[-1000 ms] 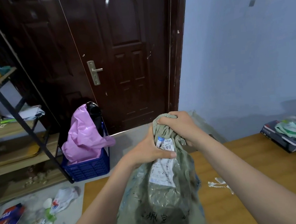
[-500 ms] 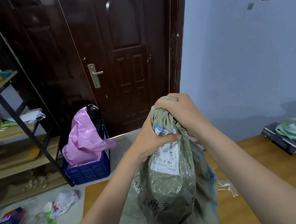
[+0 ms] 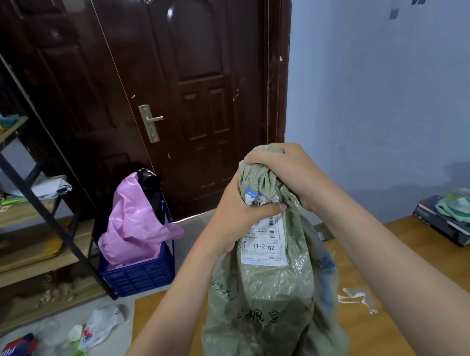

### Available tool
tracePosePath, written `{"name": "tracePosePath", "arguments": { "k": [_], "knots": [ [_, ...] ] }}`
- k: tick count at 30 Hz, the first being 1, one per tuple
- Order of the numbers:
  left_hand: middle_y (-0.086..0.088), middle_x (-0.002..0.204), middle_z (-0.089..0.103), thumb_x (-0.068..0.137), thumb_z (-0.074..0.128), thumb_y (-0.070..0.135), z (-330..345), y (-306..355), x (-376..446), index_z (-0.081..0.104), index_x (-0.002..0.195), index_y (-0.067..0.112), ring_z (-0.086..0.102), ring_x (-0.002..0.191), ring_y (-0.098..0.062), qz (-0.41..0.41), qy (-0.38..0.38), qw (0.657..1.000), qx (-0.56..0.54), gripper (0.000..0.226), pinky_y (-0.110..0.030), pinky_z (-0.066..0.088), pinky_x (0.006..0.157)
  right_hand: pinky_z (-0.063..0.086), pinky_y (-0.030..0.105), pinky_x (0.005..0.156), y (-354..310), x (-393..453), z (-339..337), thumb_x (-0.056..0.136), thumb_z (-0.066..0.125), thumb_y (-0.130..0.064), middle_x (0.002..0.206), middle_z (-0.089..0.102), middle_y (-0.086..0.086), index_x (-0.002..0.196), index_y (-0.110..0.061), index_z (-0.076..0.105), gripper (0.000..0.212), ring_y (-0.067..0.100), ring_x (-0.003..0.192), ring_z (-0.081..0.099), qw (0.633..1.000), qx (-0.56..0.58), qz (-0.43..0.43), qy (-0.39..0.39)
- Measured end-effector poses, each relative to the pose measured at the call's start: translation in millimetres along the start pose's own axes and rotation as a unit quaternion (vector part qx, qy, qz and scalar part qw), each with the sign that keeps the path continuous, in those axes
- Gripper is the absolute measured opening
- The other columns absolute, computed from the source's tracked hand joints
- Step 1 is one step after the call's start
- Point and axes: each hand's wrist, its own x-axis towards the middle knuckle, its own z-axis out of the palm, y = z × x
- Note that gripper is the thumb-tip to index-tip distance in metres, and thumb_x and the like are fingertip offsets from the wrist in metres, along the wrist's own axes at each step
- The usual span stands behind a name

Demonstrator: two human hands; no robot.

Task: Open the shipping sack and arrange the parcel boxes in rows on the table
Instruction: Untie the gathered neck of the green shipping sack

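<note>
Over the table (image 3: 428,288), bulging grey-green sack (image 3: 269,303), neck bunched, white label (image 3: 264,242)

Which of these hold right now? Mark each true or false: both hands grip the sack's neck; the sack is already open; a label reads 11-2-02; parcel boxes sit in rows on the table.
1. Both the left hand and the right hand grip the bunched neck of the shipping sack. True.
2. The sack is already open. False: its mouth is bunched shut.
3. The shipping label reads 11-2-02. True.
4. Parcel boxes sit in rows on the table. False: no boxes are out of the sack.
</note>
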Motion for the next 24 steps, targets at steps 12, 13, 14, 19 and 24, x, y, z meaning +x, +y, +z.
{"name": "tracePosePath", "arguments": {
  "k": [12,13,14,19,24],
  "knots": [
    [0.004,0.103,0.075,0.070,0.082,-0.001,-7.0,-14.2,-0.1,0.061,0.119,0.023,0.071,0.099,-0.012,-0.028,0.042,0.997,0.060,0.058,-0.030,0.056,0.087,0.045,0.029,0.096,13.6,-7.2,1.6,0.093,0.050,-0.051,0.119,0.057,-0.010,0.121,-0.031,0.056,0.035,0.005,0.112,0.053,0.962,-0.183,-0.166,0.115],
    [0.004,0.095,0.075,0.071,0.080,-0.002,-7.7,-13.3,0.7,0.064,0.111,0.023,0.072,0.090,-0.009,-0.031,0.051,0.996,0.067,0.050,-0.027,0.056,0.081,0.041,0.031,0.103,15.2,-10.8,1.9,0.093,0.047,-0.052,0.127,0.054,-0.011,0.125,-0.032,0.056,0.039,0.005,0.120,0.048,0.945,-0.212,-0.221,0.113],
    [0.005,0.085,0.074,0.072,0.077,-0.004,-7.4,-13.7,2.7,0.065,0.101,0.024,0.070,0.079,-0.002,-0.035,0.065,0.994,0.076,0.042,-0.021,0.055,0.072,0.036,0.033,0.109,17.3,-14.6,3.2,0.093,0.045,-0.054,0.132,0.051,-0.011,0.127,-0.032,0.056,0.043,0.007,0.126,0.043,0.927,-0.244,-0.267,0.102],
    [0.015,0.066,0.061,0.089,0.055,0.008,-2.4,-13.3,8.3,0.059,0.084,0.026,0.059,0.057,0.009,-0.025,0.083,0.988,0.129,0.020,-0.008,0.045,0.052,0.040,0.035,0.105,34.4,-20.1,14.0,0.080,0.051,-0.073,0.147,0.034,-0.012,0.130,-0.044,0.052,0.059,0.014,0.131,0.040,0.898,-0.366,-0.241,0.039],
    [0.015,0.073,0.068,0.077,0.069,-0.004,-3.3,-14.0,5.0,0.063,0.095,0.020,0.064,0.066,0.008,-0.019,0.054,0.989,0.134,0.030,-0.008,0.046,0.056,0.046,0.029,0.098,42.4,-9.0,10.4,0.067,0.068,-0.072,0.121,0.049,-0.019,0.122,-0.048,0.052,0.062,0.001,0.105,0.054,0.946,-0.284,-0.155,0.020]
  ]
}}
